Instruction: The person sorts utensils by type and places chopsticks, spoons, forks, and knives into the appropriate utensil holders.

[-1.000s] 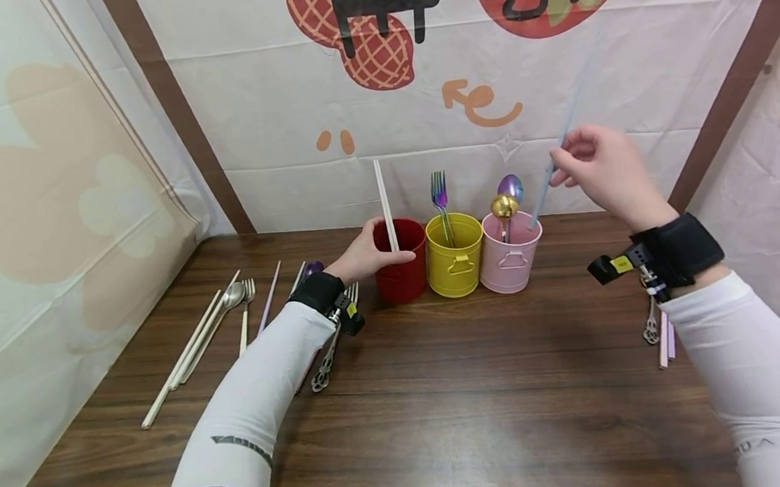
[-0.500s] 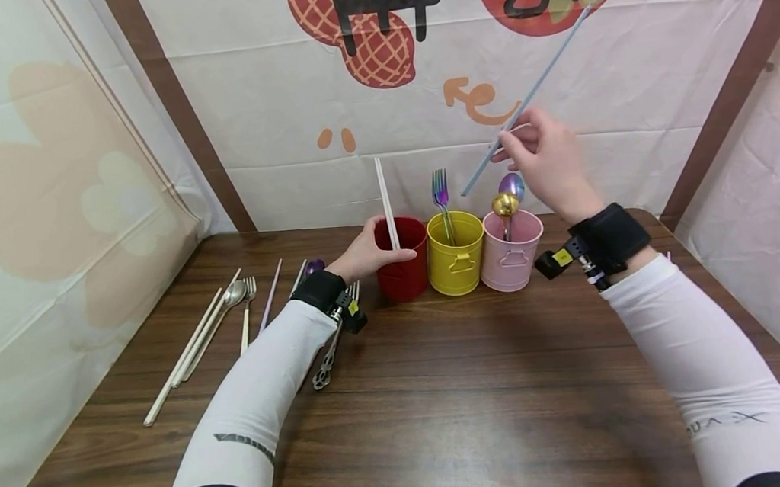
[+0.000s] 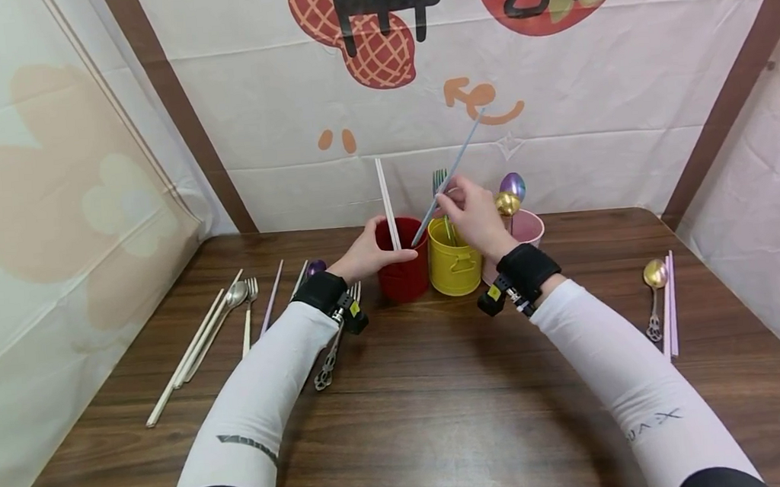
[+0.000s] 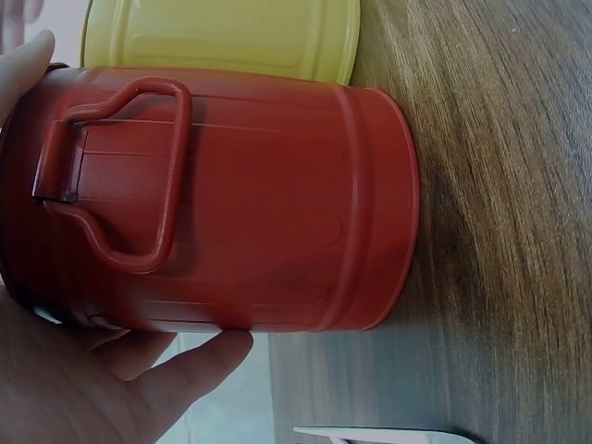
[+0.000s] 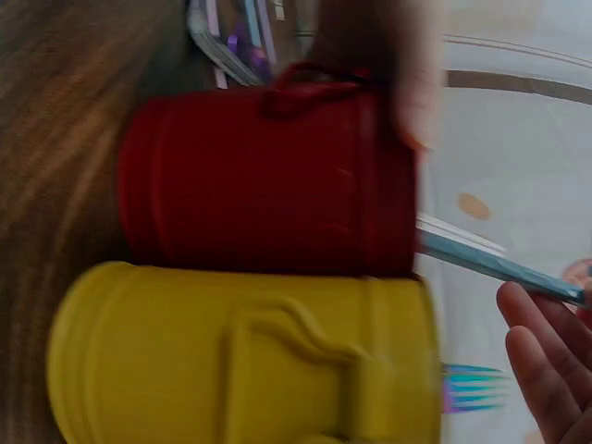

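Note:
My left hand (image 3: 371, 251) grips the rim of the red bucket (image 3: 404, 281), thumb in front and fingers around the side. White chopsticks (image 3: 388, 205) lean inside that bucket. My right hand (image 3: 475, 212) pinches a light-blue chopstick (image 3: 463, 149), tilted, with its lower end at the red bucket's mouth. The right wrist view shows this blue chopstick (image 5: 499, 268) passing behind the rim; its tip is hidden. The yellow bucket (image 3: 454, 275) stands beside the red one and holds rainbow-coloured forks (image 5: 476, 388). Partly behind my right hand is the pink bucket (image 3: 529, 226), with a gold spoon (image 3: 507, 204) and a purple spoon (image 3: 513, 183).
On the table's left lie white chopsticks (image 3: 186, 359), a silver spoon (image 3: 235, 294), a fork (image 3: 251, 288) and a lilac chopstick (image 3: 272, 299). An ornate-handled fork (image 3: 326, 367) lies by my left forearm. At right are a gold-bowled spoon (image 3: 654, 275) and lilac chopsticks (image 3: 670, 305).
My right hand has moved left and down with the blue chopstick, from above the pink bucket to the red bucket's mouth. The left hand stays on the red bucket.

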A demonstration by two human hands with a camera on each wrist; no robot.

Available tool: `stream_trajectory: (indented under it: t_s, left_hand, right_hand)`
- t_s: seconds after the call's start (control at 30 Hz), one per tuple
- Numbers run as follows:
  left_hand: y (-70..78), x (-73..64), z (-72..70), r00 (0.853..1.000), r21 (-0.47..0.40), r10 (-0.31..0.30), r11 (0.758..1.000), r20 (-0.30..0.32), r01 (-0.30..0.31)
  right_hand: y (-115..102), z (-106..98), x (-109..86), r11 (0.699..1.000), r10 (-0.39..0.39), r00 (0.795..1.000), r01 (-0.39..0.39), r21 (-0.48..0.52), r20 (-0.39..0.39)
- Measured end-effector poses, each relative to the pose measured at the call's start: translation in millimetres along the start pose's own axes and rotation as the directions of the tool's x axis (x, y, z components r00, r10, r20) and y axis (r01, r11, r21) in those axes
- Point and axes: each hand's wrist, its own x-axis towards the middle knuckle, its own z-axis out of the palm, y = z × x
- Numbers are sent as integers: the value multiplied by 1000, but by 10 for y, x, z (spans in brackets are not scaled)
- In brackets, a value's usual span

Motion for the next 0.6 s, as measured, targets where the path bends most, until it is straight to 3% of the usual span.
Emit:
stream_trajectory:
  t_s: [0.1,0.3,0.47,0.6]
  left_hand:
    - [-6,-2,-3,1000,-6,-4,1000,-3,4]
    - [18,4,-8,1000,-13,6,1000,3,-6]
    - [67,-20,-25,999,-44,-13,999,30,15]
    - [103,-58,-25,1000,-51,-11,999,28,12]
  right_hand:
    - [38,100,-22,993,4,999,1,-115,42]
    - [45,182,-24,953,38,992,-1,-304,118]
    - [32,224,-29,930,65,982,5,-367,177]
    - [37,241,-35,933,67,982,2,-360,179]
